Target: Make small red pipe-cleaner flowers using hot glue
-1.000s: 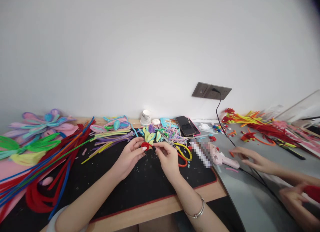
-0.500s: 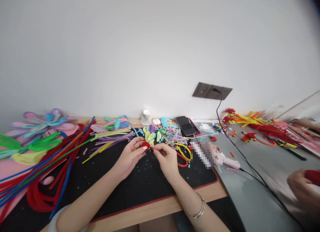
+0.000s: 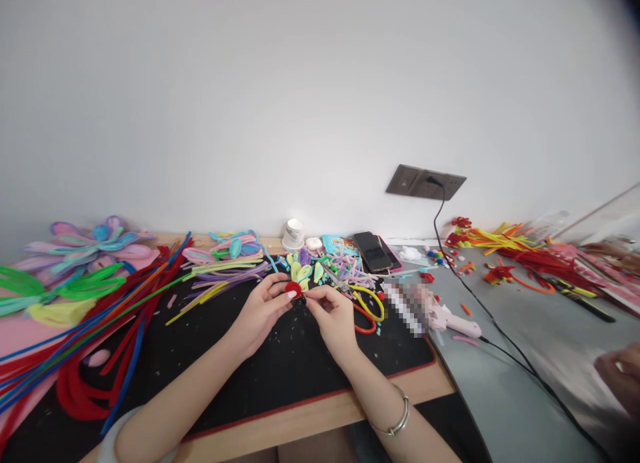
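A small round red fuzzy piece is pinched between the thumb and fingers of my left hand. My right hand has its thumb and index finger closed at the right edge of the same piece, where a small dark bit shows below it; what exactly its fingertips grip is too small to make out. Both hands are held close together above the black mat. Just behind them lie pale yellow-green petal loops. Scissors with yellow and red handles lie right of my right hand.
Pipe cleaners and fuzzy flowers lie left. Behind stand a white cup and phones. A pink glue gun with a black cable lies right. Another person's hand is at the right edge.
My hands have barely moved and keep the red piece between them. At the right edge, the other person's hand has shifted right, and the red item near it is out of view.
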Demonstrator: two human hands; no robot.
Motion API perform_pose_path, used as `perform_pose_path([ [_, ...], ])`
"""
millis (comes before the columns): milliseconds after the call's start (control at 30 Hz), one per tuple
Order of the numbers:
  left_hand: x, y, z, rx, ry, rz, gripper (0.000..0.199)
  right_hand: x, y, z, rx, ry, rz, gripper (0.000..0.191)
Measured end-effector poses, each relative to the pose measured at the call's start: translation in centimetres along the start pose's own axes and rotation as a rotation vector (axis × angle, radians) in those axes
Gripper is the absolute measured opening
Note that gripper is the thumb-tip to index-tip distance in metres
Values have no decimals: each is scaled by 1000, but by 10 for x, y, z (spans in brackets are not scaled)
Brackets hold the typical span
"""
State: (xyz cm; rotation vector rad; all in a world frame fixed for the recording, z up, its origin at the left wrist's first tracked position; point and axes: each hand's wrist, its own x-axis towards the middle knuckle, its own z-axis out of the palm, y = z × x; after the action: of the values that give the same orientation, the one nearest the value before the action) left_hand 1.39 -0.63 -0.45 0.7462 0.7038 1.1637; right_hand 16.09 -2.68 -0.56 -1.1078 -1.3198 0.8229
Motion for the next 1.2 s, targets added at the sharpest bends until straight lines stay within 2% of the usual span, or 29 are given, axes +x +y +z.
perform_pose_path([
  [167, 0, -1, -1, -9, -5, -3, 34, 1, -1, 0, 8, 0, -8, 6],
  [400, 1, -1, -3, -51, 5, -35, 33, 1, -4, -1, 8, -21, -28, 14],
  [1200, 1, -2, -6, -132, -21, -172, 29, 5, 3, -2, 81, -57, -123, 14],
])
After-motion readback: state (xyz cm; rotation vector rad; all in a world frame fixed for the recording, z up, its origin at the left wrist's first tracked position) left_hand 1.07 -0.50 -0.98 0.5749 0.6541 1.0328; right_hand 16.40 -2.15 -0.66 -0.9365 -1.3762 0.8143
